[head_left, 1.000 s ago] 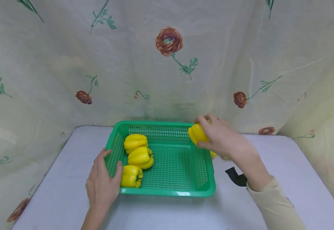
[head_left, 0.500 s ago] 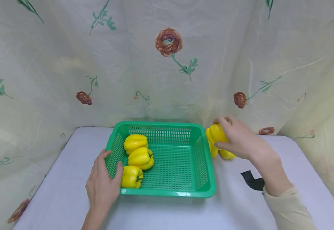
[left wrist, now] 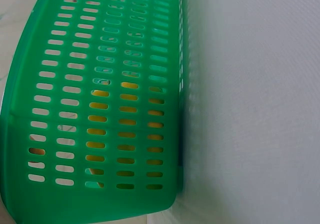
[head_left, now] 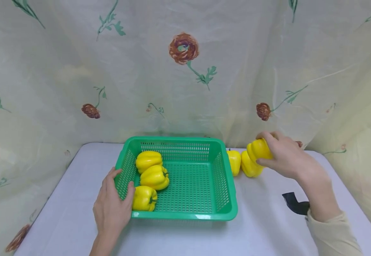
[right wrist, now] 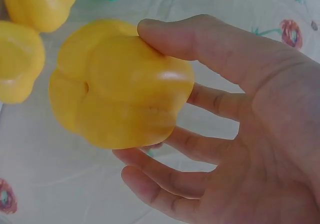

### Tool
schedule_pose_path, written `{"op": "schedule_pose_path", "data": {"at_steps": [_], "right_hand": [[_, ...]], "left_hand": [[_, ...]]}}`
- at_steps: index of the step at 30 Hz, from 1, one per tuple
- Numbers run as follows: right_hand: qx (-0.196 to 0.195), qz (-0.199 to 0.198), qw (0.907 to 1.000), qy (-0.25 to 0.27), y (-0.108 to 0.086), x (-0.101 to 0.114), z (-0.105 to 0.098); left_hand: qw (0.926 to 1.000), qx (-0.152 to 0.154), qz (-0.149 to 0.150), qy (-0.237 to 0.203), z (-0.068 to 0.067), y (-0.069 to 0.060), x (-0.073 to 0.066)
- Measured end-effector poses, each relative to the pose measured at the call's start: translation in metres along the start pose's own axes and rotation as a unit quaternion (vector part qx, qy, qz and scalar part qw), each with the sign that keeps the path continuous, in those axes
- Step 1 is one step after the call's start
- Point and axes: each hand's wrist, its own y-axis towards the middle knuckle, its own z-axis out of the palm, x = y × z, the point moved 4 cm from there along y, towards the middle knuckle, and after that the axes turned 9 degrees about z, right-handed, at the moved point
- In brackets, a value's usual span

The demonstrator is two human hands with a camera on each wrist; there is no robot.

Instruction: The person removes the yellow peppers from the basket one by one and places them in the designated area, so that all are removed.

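Note:
My right hand [head_left: 288,156] holds a yellow bell pepper [head_left: 259,149] above the table, right of the green basket [head_left: 185,215]. The right wrist view shows the thumb on one side of this bell pepper [right wrist: 120,89] and fingers on the other. Two more yellow bell peppers, one by the basket [head_left: 234,163] and one beyond it [head_left: 251,167], stand side by side. My left hand [head_left: 113,202] grips the basket's left rim near the front corner. Inside the basket, three yellow bell peppers [head_left: 155,177] lie along the left. The left wrist view shows the slotted basket wall [left wrist: 115,99], yellow behind its slots.
A white cloth covers the table [head_left: 179,240]. A black curved strip [head_left: 295,204] is visible beside my right wrist. Behind the table hangs a pale curtain [head_left: 224,106] with a flower print.
My right hand has carried its bell pepper from over the basket's right rim farther right, uncovering the two bell peppers beside the basket. My left hand keeps its place on the basket.

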Motion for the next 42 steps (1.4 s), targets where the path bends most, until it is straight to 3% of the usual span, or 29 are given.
{"op": "schedule_pose_path", "data": {"at_steps": [20, 42], "right_hand": [[0.006, 0.053, 0.9986, -0.004, 0.003, -0.061, 0.01], [0.045, 0.072, 0.9964, -0.004, 0.029, -0.09, 0.051]], "left_hand": [[0.9999, -0.01, 0.009, -0.002, 0.0, 0.0, 0.0], [1.0, -0.004, 0.001, -0.003, 0.0, 0.0, 0.0]]}}
